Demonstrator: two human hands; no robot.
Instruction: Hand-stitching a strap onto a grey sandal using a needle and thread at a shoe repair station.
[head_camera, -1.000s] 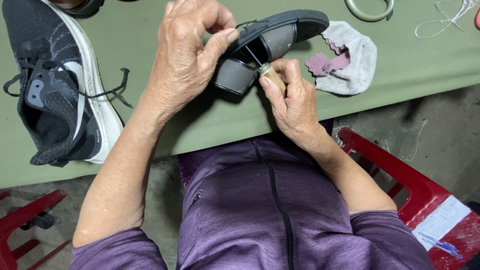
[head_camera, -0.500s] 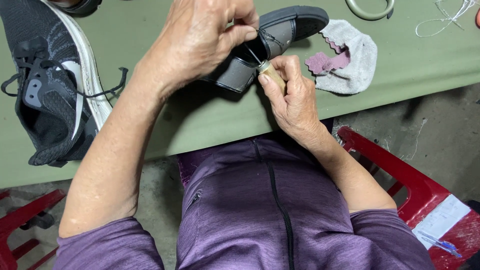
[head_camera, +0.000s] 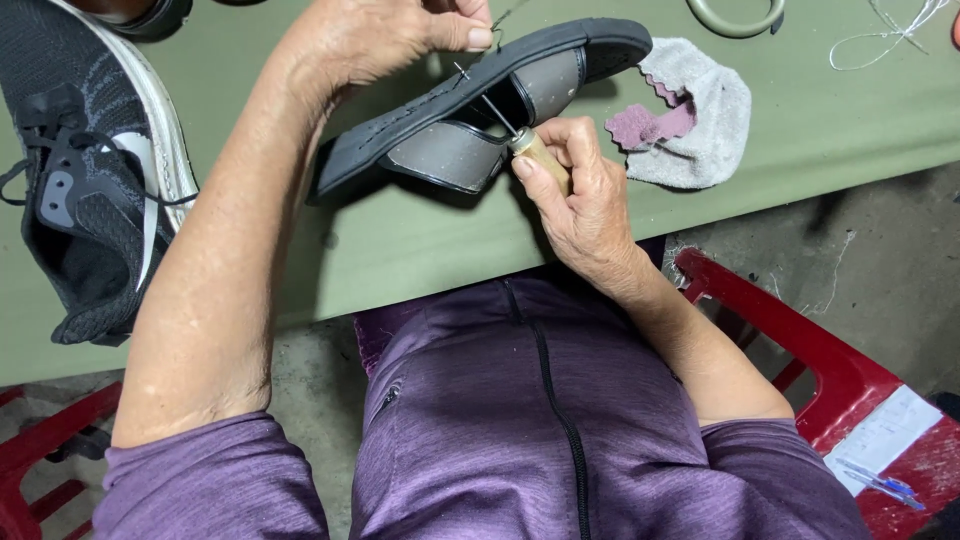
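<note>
A dark grey sandal (head_camera: 470, 110) lies on its side over the green table (head_camera: 420, 250), sole edge up. My right hand (head_camera: 575, 190) grips a wooden-handled awl (head_camera: 535, 152) whose metal needle is pushed into the sandal's strap near the sole. My left hand (head_camera: 385, 35) is raised above the sandal's sole, thumb and fingers pinched on a thin thread near the needle tip that pokes through. The thread itself is barely visible.
A black and white sneaker (head_camera: 90, 170) lies at the left of the table. A grey cloth with a purple scrap (head_camera: 690, 120) sits right of the sandal, a metal ring (head_camera: 735, 15) and loose white thread (head_camera: 890, 30) behind it. A red plastic stool (head_camera: 830, 370) stands at my right.
My left hand has lifted off the sandal and moved up and back, pulling thread. The sandal now shows fully. My right hand keeps the awl in the strap.
</note>
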